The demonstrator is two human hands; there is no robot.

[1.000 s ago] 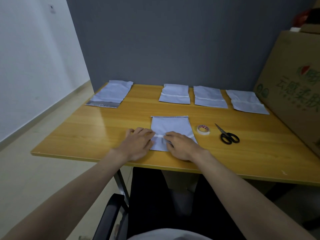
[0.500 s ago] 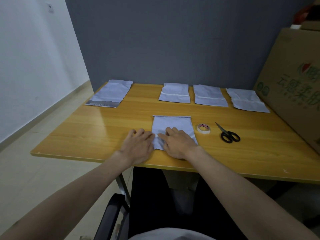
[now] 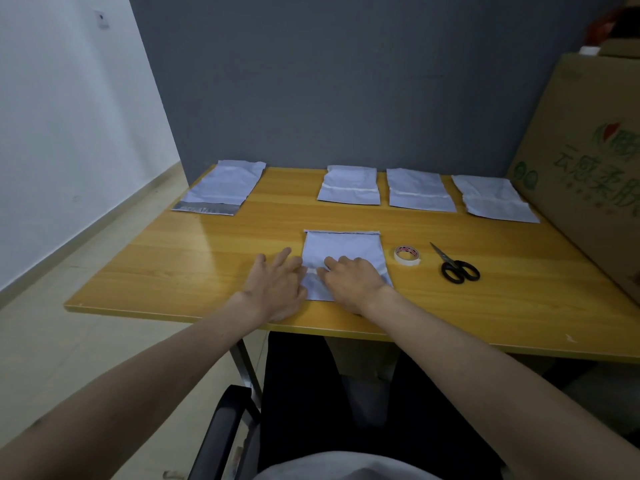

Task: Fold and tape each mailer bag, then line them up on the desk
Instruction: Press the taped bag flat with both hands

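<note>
Both my hands have slid a little further up the bag [image 3: 343,245] since a second ago, the left one spreading its fingers [image 3: 284,254] past the bag's left edge onto the tabletop [image 3: 194,265]. That bag lies flat near the front edge, about midway along it, with a pale tape strip across it between my hands. It looks thin, light and slick, so I judge it would skate on the glossy wood unless pinned; best held by pressing flat on the fold, or pinched at a corner to lift. My left hand [image 3: 273,289] lies flat and open, thumb side touching the bag. My right hand [image 3: 353,277] rests on the bag with fingers loosely bent, tips pressing the tape, gripping nothing. Three folded bags [image 3: 420,190] line the back edge; an unfolded one [image 3: 221,187] sits at the back left corner.
</note>
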